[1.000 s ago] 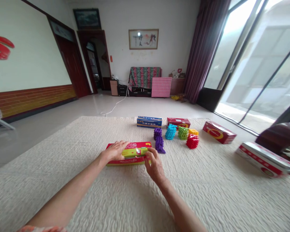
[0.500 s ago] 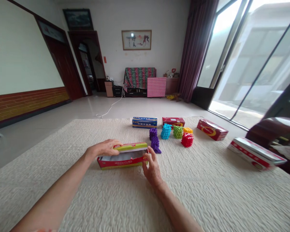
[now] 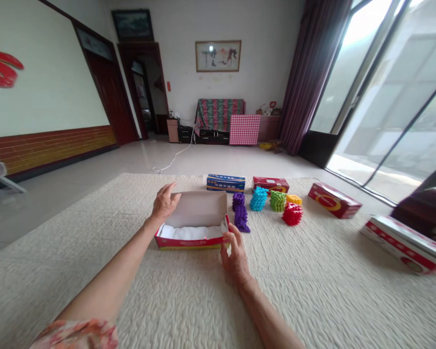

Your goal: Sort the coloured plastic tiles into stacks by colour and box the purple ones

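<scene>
A red and yellow cardboard box (image 3: pixel 189 241) lies on the cream textured cover (image 3: pixel 312 291) in front of me, its lid (image 3: pixel 199 208) swung up and back, the white inside showing. My left hand (image 3: pixel 164 203) holds the lid's left edge, thumb and fingers curled round it. My right hand (image 3: pixel 233 252) rests against the box's right front corner, fingers bent on it. Just right of the box stands a purple bristle-block stack (image 3: pixel 240 213).
Beyond lie cyan (image 3: pixel 258 198), green (image 3: pixel 276 200), yellow (image 3: pixel 294 198) and red (image 3: pixel 291 214) bristle blocks, a blue box (image 3: pixel 225 183), and red boxes (image 3: pixel 271 184) (image 3: pixel 334 199) (image 3: pixel 403 245). Tiled floor, a doorway and glass doors surround the covered surface.
The box lid went from shut, to partly raised, to fully open and tipped back. My left hand moved up and back with it; my right hand stayed at the right corner.
</scene>
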The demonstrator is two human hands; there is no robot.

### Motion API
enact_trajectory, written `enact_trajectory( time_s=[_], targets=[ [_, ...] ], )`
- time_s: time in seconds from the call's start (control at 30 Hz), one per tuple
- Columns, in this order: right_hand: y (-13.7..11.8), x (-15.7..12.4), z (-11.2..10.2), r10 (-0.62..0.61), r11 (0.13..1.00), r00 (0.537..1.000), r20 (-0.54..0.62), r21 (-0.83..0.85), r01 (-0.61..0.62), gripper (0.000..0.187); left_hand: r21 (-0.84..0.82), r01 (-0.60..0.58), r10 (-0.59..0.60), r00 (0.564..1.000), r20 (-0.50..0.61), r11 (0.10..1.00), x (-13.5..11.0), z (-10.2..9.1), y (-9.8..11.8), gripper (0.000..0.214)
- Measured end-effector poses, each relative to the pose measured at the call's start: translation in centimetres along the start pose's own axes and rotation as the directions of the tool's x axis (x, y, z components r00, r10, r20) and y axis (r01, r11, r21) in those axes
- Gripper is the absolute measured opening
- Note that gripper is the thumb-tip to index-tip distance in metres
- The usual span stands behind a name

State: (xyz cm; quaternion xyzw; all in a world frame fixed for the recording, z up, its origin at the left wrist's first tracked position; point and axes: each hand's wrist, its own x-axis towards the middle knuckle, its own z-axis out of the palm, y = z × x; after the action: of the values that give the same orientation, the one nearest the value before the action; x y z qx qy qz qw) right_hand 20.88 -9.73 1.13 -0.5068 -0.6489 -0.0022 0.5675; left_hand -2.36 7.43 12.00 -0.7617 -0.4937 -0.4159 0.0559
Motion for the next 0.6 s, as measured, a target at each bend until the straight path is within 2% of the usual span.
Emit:
enact_trajectory(
  time_s=[0.03, 0.1, 0.17, 0.2, 0.23, 0.3, 0.4, 0.43, 0.53, 0.57, 0.6],
  targets=[
    [-0.1, 0.0, -0.1, 0.004, 1.000, 1.000, 0.002, 0.015, -0.004, 0.034, 0.007, 0.050, -0.050, 0.999, 0.004, 0.999, -0.3, 0.6, -0.3, 0.053],
    [-0.3, 0.1, -0.2, 0.019, 0.998, 1.000, 0.003, 0.059, -0.019, 0.032, 0.039, 0.205, -0.208, 0.972, 0.109, 0.978, -0.8, 1.5, -0.8, 0.064],
    [-0.4, 0.5, -0.1, 0.069, 0.991, 0.998, 0.007, 0.118, -0.069, 0.031, 0.097, 0.361, -0.374, 0.883, 0.282, 0.927, -1.1, 1.8, -1.4, 0.074],
    [-0.4, 0.8, -0.1, 0.111, 0.983, 0.994, 0.008, 0.148, -0.111, 0.032, 0.119, 0.406, -0.421, 0.832, 0.361, 0.906, -1.2, 1.8, -1.7, 0.076],
    [-0.2, 1.2, 0.1, 0.168, 0.970, 0.986, 0.006, 0.178, -0.166, 0.034, 0.126, 0.427, -0.438, 0.793, 0.424, 0.895, -1.3, 1.7, -2.1, 0.075],
    [0.3, 2.0, 0.4, 0.305, 0.925, 0.952, 0.000, 0.236, -0.296, 0.038, 0.095, 0.416, -0.404, 0.765, 0.501, 0.905, -1.4, 1.2, -2.9, 0.068],
    [1.3, 2.9, 0.9, 0.457, 0.844, 0.889, 0.020, 0.305, -0.441, 0.044, 0.052, 0.315, -0.291, 0.787, 0.544, 0.948, -2.0, 0.4, -3.9, 0.051],
    [1.6, 3.1, 1.0, 0.478, 0.827, 0.878, 0.040, 0.315, -0.465, 0.045, 0.067, 0.265, -0.259, 0.808, 0.529, 0.962, -2.2, 0.2, -4.0, 0.047],
    [2.0, 2.9, 0.9, 0.497, 0.812, 0.865, 0.072, 0.313, -0.493, 0.046, 0.153, 0.070, -0.123, 0.919, 0.375, 0.986, -3.2, -0.4, -3.7, 0.042],
    [1.9, 2.9, 0.8, 0.500, 0.813, 0.863, 0.068, 0.307, -0.495, 0.045, 0.171, -0.007, -0.050, 0.944, 0.327, 0.985, -3.5, -0.6, -3.4, 0.042],
    [1.7, 2.8, 0.7, 0.499, 0.816, 0.864, 0.064, 0.300, -0.493, 0.045, 0.169, -0.091, 0.032, 0.945, 0.325, 0.981, -3.8, -0.8, -3.0, 0.042]
  ],
)
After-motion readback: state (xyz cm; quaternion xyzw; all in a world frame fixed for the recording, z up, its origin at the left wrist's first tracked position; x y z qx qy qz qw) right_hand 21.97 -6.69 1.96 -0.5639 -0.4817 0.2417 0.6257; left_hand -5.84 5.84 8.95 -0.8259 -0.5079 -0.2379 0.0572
